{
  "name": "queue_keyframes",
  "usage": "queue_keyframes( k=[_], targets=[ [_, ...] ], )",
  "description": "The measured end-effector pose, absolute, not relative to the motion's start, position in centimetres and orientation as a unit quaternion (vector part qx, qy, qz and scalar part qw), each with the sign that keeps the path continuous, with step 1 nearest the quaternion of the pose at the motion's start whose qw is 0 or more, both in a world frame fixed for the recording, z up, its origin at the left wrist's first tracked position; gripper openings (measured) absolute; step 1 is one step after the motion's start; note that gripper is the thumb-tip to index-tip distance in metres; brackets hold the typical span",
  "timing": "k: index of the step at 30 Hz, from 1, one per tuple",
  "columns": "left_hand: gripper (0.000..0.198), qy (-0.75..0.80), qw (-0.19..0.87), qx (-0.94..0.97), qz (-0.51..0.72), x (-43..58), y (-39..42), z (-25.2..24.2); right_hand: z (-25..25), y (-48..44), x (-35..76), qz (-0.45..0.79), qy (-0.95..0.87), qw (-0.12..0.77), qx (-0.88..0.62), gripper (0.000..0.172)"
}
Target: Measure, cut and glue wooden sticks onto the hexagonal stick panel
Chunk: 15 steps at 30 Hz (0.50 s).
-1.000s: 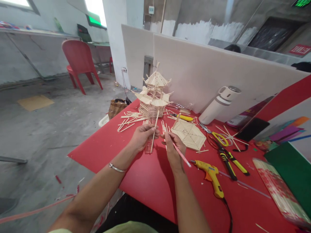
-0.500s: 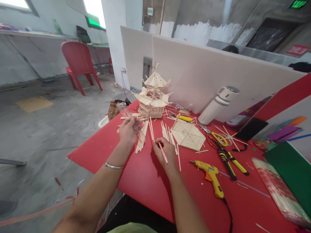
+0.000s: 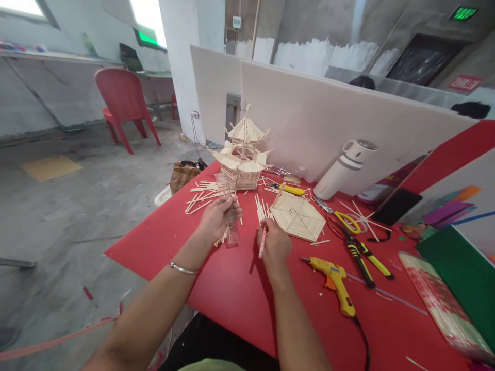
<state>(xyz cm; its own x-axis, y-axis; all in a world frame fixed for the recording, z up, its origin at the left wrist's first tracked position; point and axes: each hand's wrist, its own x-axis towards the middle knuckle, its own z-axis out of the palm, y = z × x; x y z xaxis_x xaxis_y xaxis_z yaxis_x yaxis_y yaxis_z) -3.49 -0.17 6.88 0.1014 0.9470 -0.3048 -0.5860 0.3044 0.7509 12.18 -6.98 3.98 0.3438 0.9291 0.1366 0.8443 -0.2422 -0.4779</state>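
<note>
Your left hand (image 3: 216,219) is closed around a clear, flat plastic ruler (image 3: 233,233), thumb on top and fingers underneath, and holds it just above the red tabletop (image 3: 232,288). A few thin, pale wooden sticks (image 3: 221,238) lie at or under its lower end; whether they are pinched in with it cannot be told. Your right hand (image 3: 275,246) is shut on a slim pink pencil (image 3: 263,243), which points down toward the table just beside the ruler.

The ruler looks light, thin and slick, likely to flex or slide, so hold it by the long edges near the middle, as you do now. The sticks look brittle and nearly weightless, so take them gently at mid-length.

Beyond your left hand more loose sticks (image 3: 203,198) are scattered, and behind them stands a tiered pagoda model built of sticks (image 3: 242,154). Just past your right hand lies a flat hexagonal stick panel (image 3: 297,216). To the right are yellow-handled scissors (image 3: 348,220) and a yellow glue gun (image 3: 336,283).
</note>
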Motion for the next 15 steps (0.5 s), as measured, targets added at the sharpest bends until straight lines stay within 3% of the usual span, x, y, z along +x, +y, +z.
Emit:
queue_keyframes(
  k=[5,15],
  targets=[
    [0.017,0.402,0.724,0.236,0.508,-2.6,-0.8,6.6,4.7,-7.1,13.1,0.09,-0.557,0.164,-0.809,0.014],
    [0.009,0.423,0.674,0.233,0.56,-2.1,-0.4,5.6,5.5,-6.8,13.1,0.103,-0.582,0.146,-0.793,0.021]
  ],
)
